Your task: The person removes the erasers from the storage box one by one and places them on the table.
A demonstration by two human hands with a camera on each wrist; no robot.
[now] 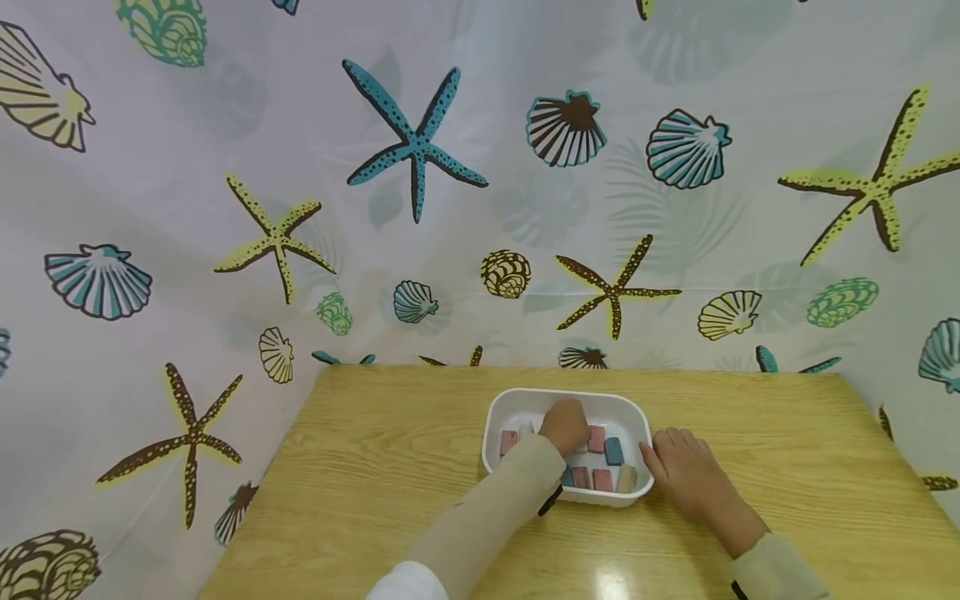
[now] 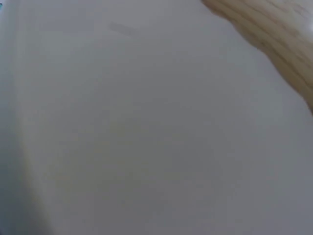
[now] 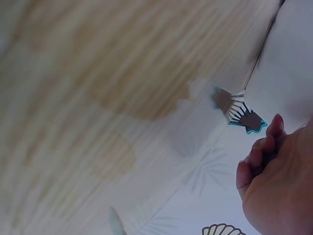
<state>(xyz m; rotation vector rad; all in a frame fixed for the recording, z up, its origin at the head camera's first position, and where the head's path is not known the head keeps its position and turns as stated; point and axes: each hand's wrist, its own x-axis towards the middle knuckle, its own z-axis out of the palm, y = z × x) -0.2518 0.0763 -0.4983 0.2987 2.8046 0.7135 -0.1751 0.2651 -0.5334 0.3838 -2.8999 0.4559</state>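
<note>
the tray is white, its pink blocks and blue blocks joined by a tan block at four o'clock. my sleeves are beige. the table shows golden wood grain; at twelve o'clock the white cloth carries blue, yellow and brown starfish and striped shells.

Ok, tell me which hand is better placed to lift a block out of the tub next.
Probably the left hand: it is inside the white tub, down among the blocks. The right hand lies outside, by the tub's right end. What the left hand holds, if anything, is hidden.
</note>
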